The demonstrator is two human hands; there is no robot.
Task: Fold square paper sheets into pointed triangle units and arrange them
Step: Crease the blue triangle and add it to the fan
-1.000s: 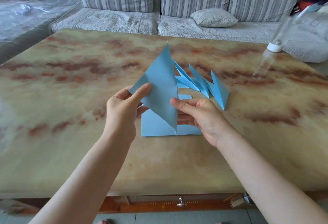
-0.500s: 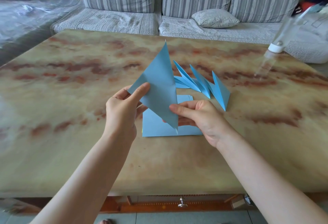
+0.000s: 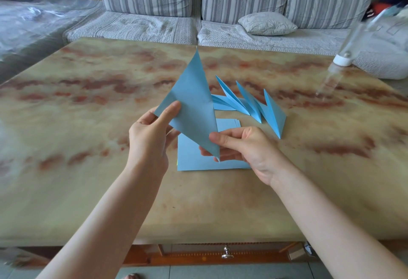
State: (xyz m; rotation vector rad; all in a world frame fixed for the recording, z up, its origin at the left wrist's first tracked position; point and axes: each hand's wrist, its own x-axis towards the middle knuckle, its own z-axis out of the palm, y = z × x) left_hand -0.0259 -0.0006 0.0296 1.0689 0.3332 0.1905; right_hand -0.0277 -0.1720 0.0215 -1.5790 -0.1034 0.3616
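Aloft, plain blue paper triangle (image 3: pixel 192 102) between both hands (image 3: pixel 150 139) (image 3: pixel 247 146)

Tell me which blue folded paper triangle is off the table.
The blue paper triangle pinched by left hand and right hand; the folded units lie on the marbled tabletop.

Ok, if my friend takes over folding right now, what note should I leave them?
Left hand: pinches the left corner of the blue triangle, held up above the table.
Right hand: pinches its lower tip.
Stack of blue square sheets: flat on the table under the hands.
Done: several pointed units lie overlapped in a row behind the stack, to the right.
Left: probably finish this fold, add it to the row, then fold the remaining sheets.
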